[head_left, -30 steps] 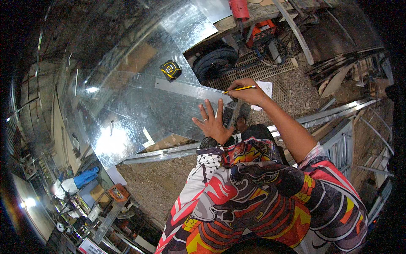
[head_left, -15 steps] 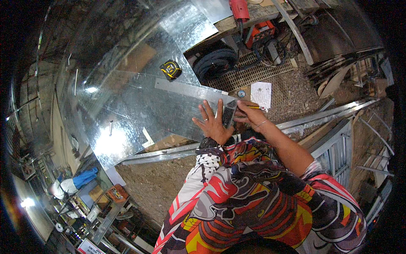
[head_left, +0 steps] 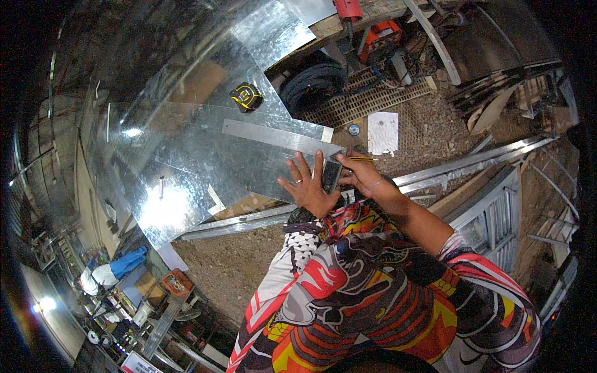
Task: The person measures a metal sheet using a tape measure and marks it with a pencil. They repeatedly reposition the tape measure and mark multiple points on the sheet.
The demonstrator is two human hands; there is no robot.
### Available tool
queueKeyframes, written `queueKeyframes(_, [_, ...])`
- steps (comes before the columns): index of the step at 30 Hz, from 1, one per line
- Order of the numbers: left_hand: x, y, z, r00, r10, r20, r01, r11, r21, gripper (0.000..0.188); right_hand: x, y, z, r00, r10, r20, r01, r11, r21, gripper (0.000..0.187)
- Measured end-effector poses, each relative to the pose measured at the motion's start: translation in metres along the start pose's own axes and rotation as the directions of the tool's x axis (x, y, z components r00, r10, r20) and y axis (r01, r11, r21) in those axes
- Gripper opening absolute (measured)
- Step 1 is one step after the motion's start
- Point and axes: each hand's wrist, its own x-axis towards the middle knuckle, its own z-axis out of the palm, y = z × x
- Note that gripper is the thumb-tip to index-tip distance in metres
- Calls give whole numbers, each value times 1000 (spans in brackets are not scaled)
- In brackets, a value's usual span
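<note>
A steel try square with a long flat blade [head_left: 261, 135] and a dark stock [head_left: 331, 174] lies on the shiny sheet metal [head_left: 193, 140]. My left hand [head_left: 315, 189] rests flat on the sheet beside the stock, its fingers spread and a ring on one of them. At the sheet's right edge, my right hand [head_left: 359, 175] is closed around a thin yellow-and-black pencil [head_left: 364, 159], close to the corner of the square. Its fingertips are partly hidden by the stock. A yellow-and-black tape measure [head_left: 246, 97] sits on the sheet beyond the blade.
Beyond the table edge lie a coiled dark hose [head_left: 314, 84], a red machine [head_left: 380, 37] and a white paper [head_left: 382, 133] on the ground. Long metal profiles [head_left: 472, 165] run to the right. Another person in blue trousers [head_left: 127, 262] is at far left.
The square has slid a little nearer to me, baring more of the sheet past its blade. My right hand and the pencil have shifted slightly, and the pencil lies more level.
</note>
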Motion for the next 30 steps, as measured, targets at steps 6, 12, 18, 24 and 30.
queueKeyframes(6, [8,5,6,997,31,-63,-33,999,-23,116,16,7,-22,989,-141,49,149,937,-316,30])
queueKeyframes(12, [11,4,8,999,34,-43,-35,998,-45,116,18,4,-13,995,-80,-59,77,996,-38,30])
queueKeyframes(18, [12,6,4,999,19,-35,-21,999,-41,117,15,5,-9,993,-105,-50,104,994,-21,30])
queueKeyframes(24, [12,5,6,999,16,-47,-19,999,-51,117,3,-5,0,998,-59,-27,59,998,26,27])
queueKeyframes(30, [11,4,6,998,17,-57,-20,998,-56,117,5,-2,0,998,-60,-21,61,997,47,26])
